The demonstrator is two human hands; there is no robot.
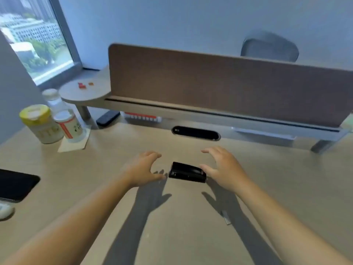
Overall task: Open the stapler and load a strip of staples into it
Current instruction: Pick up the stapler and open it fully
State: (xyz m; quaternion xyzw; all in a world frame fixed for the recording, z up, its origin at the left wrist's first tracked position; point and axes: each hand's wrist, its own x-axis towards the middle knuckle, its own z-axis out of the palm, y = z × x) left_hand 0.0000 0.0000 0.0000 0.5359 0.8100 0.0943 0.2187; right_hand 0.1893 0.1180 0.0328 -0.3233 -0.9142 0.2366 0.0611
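A small black stapler [187,172] lies closed on the light wooden desk [172,226], in the middle of the view. My left hand [145,170] hovers just left of it with fingers spread, holding nothing. My right hand [223,167] hovers at its right end, fingers apart, thumb close to the stapler; contact cannot be told. A thin silver strip of staples [226,217] lies on the desk nearer to me, partly in the shadow of my right arm.
A yellow-lidded tub [41,124] and two bottles [66,121] stand at the back left. A dark tablet [15,184] lies at the left edge. A brown partition [219,83] on a raised shelf closes off the back, with a cable slot [195,132] below it.
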